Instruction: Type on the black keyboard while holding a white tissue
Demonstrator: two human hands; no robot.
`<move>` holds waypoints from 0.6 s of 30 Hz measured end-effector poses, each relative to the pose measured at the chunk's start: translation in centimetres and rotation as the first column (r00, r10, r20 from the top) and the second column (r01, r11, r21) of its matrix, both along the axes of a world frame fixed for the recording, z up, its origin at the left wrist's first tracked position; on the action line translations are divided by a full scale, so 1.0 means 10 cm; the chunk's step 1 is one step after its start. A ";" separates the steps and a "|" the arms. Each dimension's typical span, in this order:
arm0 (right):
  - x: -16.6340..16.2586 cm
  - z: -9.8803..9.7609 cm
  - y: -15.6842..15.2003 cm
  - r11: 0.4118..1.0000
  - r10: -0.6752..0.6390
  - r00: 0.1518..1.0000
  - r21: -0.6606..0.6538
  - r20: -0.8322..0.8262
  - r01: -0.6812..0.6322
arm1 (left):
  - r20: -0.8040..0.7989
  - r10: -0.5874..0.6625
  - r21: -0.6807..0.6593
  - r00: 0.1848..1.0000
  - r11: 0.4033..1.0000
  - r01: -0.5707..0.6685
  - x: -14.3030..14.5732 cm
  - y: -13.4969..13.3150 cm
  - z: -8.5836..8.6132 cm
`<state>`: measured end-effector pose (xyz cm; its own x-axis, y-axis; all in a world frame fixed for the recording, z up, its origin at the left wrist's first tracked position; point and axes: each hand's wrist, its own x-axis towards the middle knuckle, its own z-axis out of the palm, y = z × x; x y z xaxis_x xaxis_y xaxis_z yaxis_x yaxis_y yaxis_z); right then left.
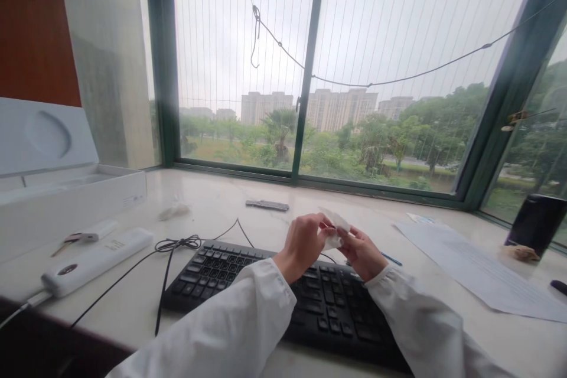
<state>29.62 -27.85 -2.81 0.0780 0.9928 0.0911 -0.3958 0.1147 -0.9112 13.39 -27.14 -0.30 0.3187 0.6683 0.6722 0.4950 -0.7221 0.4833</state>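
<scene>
Hands, left (pixel 302 246) and right (pixel 361 251), pinch a small white wipe (pixel 333 230) between them above the keyboard (pixel 248 274); tugging too hard could tear it or drop it onto the keys

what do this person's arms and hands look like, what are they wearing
Both arms are in long white sleeves of a smooth, loosely creased fabric, gathered at the cuffs. The left hand and right hand are bare: no gloves, and no rings or watch are visible.

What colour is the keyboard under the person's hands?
Black: the keyboard shows plainly in the head view, keys and frame alike, on the pale desk.
</scene>
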 end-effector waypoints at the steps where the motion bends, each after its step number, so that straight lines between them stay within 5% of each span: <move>1: 0.01 0.00 0.00 1.000 -0.005 1.000 -0.005 0.004 0.005 | -0.025 0.004 0.014 1.000 1.000 -0.004 0.00 -0.01 0.00; 9: 0.05 0.03 0.01 0.990 0.143 0.984 -0.025 0.111 -0.141 | -0.277 0.066 0.122 0.959 0.992 -0.033 -0.06 -0.04 0.07; 18: 0.04 0.09 0.00 0.990 0.139 0.976 0.011 0.168 -0.143 | -0.298 -0.020 0.111 0.954 0.992 0.056 -0.10 -0.02 0.16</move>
